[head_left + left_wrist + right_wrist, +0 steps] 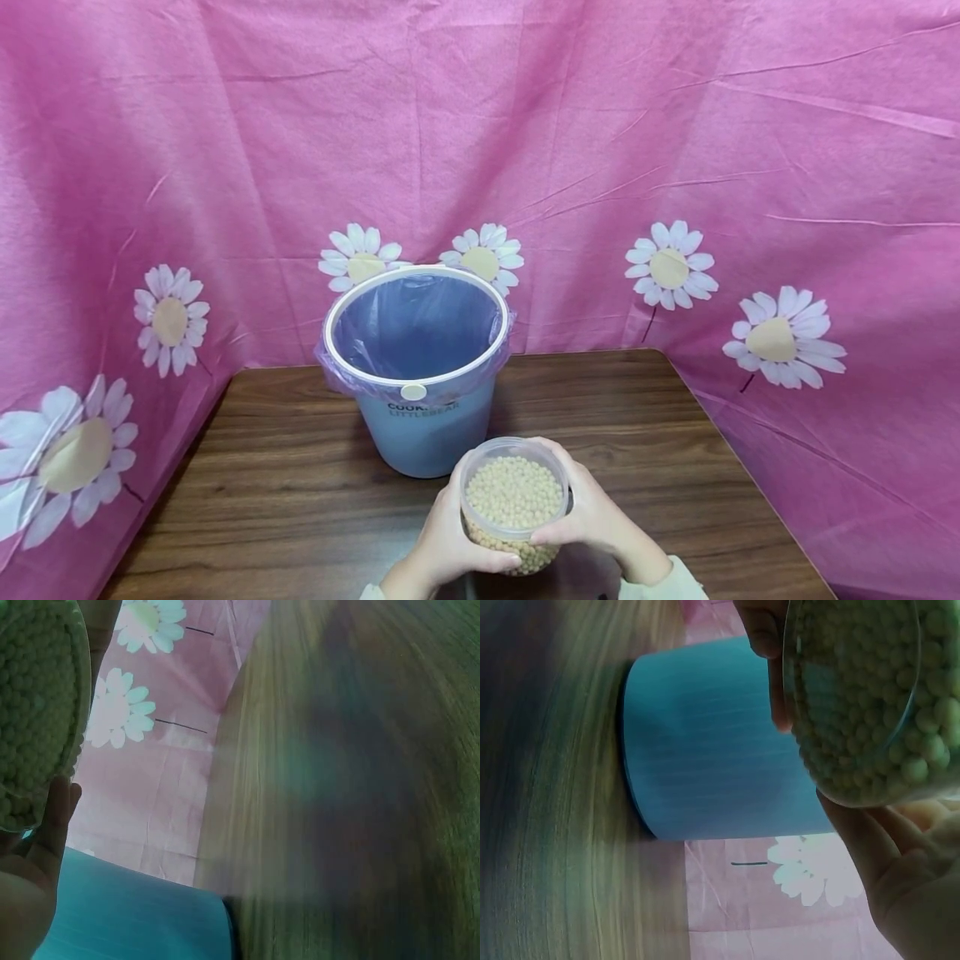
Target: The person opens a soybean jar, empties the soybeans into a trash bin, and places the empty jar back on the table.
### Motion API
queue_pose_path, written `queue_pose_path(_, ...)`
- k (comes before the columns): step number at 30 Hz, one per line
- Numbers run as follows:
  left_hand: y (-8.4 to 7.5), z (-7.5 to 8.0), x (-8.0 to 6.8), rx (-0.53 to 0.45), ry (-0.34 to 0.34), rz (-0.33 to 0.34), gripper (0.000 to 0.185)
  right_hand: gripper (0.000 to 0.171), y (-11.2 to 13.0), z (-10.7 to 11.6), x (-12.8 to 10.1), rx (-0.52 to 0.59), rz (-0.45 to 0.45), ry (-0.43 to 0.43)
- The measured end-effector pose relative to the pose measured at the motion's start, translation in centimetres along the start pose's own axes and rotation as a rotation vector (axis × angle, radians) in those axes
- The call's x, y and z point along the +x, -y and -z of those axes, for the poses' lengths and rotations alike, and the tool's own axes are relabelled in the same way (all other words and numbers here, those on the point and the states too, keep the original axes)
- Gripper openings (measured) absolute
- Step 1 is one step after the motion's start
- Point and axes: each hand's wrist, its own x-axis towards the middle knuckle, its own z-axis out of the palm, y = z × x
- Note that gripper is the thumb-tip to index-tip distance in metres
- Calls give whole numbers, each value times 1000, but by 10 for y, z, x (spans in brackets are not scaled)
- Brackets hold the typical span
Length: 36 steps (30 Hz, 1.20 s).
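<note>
Jar (514, 502) of clear plastic, lidless, packed nearly to the rim with small pale round beans (514, 492); held just above the near edge of the wooden table (285, 467), in front of the bucket. Base hidden behind the fingers in the head view; cut off at the frame edge in both wrist views, and blurred there. Clasped from both sides: left hand (442, 542) curled round its left wall, right hand (592, 512) wrapped round its right wall, fingertips meeting at the front. Just beyond, blue bucket (420, 367), upright, lined with a thin lilac bag (416, 321) folded over a white rim, inside seemingly empty; lettering on front partly covered. Behind and to both sides, pink daisy-print cloth (675, 167).
</note>
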Motion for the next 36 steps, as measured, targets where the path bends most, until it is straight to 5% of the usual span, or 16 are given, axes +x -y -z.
queue_pose_path(6, 3, -2, -3, 49, -47, -53, 118, 99, -4, 2, -2, 119, -32, 32)
queue_pose_path(12, 4, -7, -6, 190, -185, -65, 123, 99, -5, -3, -4, 200, -22, -13)
queue_pose_path(21, 1, -14, -4, 372, -329, -139, 119, 106, 0, -17, -5, -28, -4, -150)
queue_pose_path(28, -2, -14, -6, 385, -309, -137, 120, 102, 3, -20, -6, -127, 0, -187)
queue_pose_path(36, -4, -10, -9, 324, -248, -137, 123, 97, 1, -17, -7, -80, 34, -173)
